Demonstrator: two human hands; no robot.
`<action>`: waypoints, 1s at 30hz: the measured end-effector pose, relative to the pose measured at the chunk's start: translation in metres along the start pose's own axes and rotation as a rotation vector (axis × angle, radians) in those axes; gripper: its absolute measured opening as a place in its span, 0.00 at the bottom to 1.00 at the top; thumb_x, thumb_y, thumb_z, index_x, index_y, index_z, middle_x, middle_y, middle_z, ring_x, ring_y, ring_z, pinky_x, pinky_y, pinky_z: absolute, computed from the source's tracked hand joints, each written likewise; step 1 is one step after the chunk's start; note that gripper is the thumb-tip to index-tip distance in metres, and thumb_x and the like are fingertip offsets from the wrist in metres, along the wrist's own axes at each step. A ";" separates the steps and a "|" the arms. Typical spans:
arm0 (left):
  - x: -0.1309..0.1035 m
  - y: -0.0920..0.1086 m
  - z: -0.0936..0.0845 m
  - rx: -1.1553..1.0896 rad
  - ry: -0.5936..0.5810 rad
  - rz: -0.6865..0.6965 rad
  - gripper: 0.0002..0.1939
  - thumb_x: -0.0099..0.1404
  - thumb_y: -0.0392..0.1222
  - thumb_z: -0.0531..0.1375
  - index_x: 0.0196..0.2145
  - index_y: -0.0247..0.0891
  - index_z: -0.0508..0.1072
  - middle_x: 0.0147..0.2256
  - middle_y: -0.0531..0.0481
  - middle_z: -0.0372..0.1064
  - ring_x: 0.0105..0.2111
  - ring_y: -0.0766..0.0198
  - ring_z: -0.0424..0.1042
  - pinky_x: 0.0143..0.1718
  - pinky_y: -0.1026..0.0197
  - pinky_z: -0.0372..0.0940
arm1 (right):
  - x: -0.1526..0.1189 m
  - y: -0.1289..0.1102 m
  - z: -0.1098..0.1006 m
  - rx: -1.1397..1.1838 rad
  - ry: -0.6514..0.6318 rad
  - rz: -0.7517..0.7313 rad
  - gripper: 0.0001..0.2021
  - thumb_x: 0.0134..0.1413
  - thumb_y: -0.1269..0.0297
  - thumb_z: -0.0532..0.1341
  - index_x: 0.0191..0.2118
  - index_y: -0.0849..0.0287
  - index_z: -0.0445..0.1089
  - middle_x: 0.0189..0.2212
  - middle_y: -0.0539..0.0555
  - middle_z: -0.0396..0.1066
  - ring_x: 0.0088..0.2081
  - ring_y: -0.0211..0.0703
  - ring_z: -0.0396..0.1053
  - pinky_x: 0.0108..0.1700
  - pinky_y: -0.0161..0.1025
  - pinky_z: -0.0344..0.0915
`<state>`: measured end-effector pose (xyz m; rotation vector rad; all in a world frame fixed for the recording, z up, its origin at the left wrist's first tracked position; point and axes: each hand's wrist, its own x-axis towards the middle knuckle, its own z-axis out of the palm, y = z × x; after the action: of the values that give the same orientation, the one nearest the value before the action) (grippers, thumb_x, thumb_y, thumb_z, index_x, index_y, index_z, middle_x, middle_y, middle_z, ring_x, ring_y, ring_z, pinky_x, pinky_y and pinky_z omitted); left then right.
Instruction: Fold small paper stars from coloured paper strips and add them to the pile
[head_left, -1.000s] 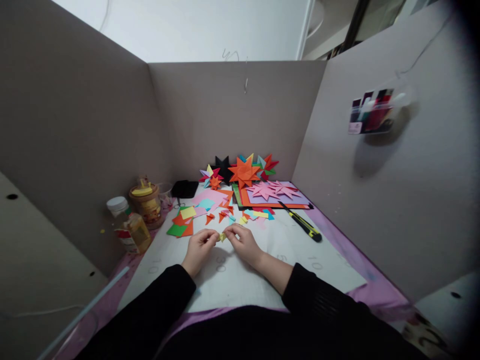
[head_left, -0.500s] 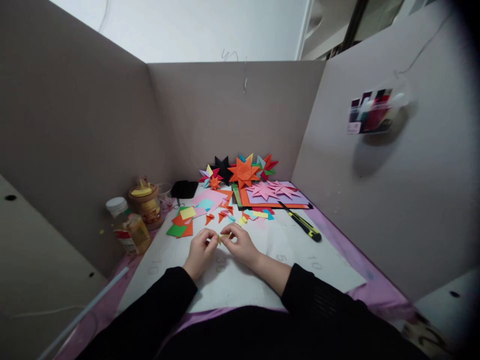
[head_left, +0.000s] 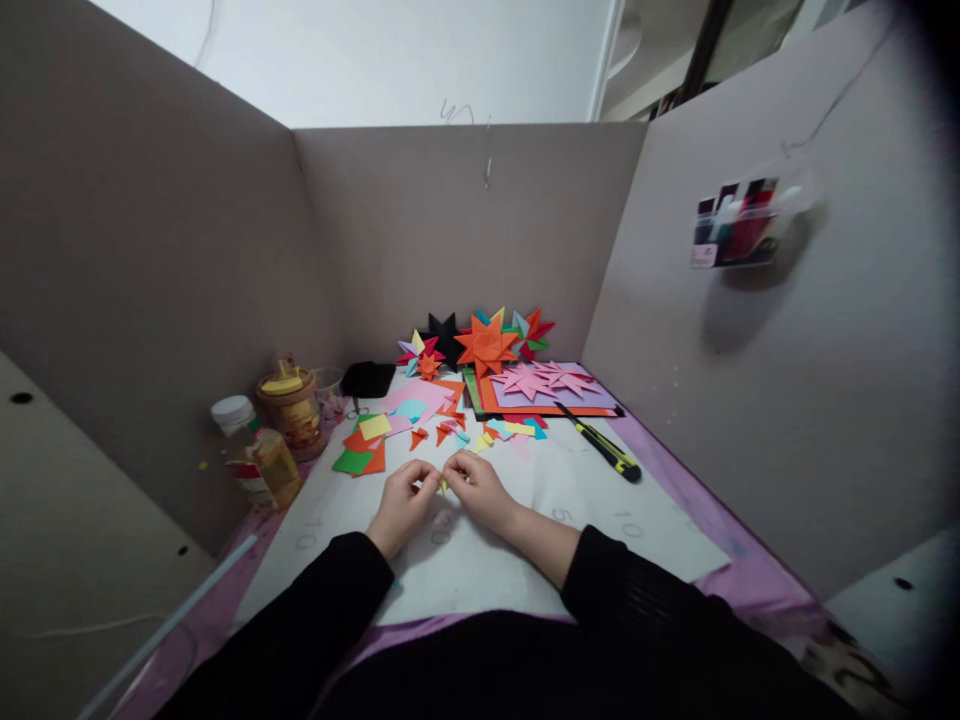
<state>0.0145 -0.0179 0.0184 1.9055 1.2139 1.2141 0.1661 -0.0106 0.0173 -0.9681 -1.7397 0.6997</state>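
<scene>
Between my fingertips is a small piece of yellow paper, mostly covered by the fingers. My left hand pinches it from the left, closed. From the other side my right hand is closed on it too, thumb and fingers together. Both hands are just above the white board. Beyond them lie small folded orange pieces, a folded yellow piece and several paper squares in green, orange and yellow.
Folded paper stars stand at the back, with pink stars on stacked paper sheets. A utility knife lies to the right. On the left are a bottle and a brown-and-yellow jar. Grey panels enclose the table.
My fingertips have drawn closer together over the yellow paper, so less of it shows. The hands stay in nearly the same place.
</scene>
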 end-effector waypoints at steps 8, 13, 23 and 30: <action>0.002 -0.004 0.001 -0.024 -0.043 -0.016 0.12 0.60 0.46 0.54 0.24 0.35 0.68 0.24 0.51 0.66 0.26 0.66 0.64 0.27 0.66 0.58 | 0.000 0.008 0.000 -0.016 0.001 0.037 0.05 0.48 0.72 0.56 0.24 0.60 0.66 0.23 0.48 0.64 0.27 0.36 0.61 0.31 0.33 0.57; 0.003 -0.004 0.001 -0.037 -0.086 -0.049 0.12 0.58 0.45 0.55 0.24 0.34 0.69 0.24 0.51 0.67 0.26 0.66 0.64 0.27 0.66 0.59 | 0.002 0.007 -0.002 -0.036 -0.032 0.008 0.06 0.45 0.75 0.56 0.22 0.60 0.64 0.22 0.47 0.62 0.27 0.35 0.60 0.31 0.33 0.56; 0.004 -0.004 -0.001 -0.112 -0.163 -0.131 0.14 0.56 0.48 0.58 0.23 0.33 0.70 0.21 0.52 0.65 0.21 0.68 0.61 0.23 0.66 0.55 | 0.000 0.015 0.001 0.070 0.020 0.081 0.04 0.45 0.72 0.56 0.22 0.60 0.64 0.22 0.47 0.61 0.26 0.35 0.59 0.29 0.32 0.56; 0.004 -0.003 0.001 -0.128 -0.169 -0.157 0.13 0.56 0.47 0.58 0.23 0.33 0.70 0.20 0.52 0.64 0.21 0.69 0.61 0.22 0.66 0.56 | 0.001 0.014 0.002 0.115 0.050 0.139 0.04 0.44 0.70 0.56 0.22 0.59 0.63 0.21 0.47 0.61 0.25 0.35 0.58 0.28 0.33 0.56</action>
<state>0.0151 -0.0125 0.0168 1.7459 1.1446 1.0031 0.1682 -0.0025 0.0059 -1.0249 -1.5826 0.8479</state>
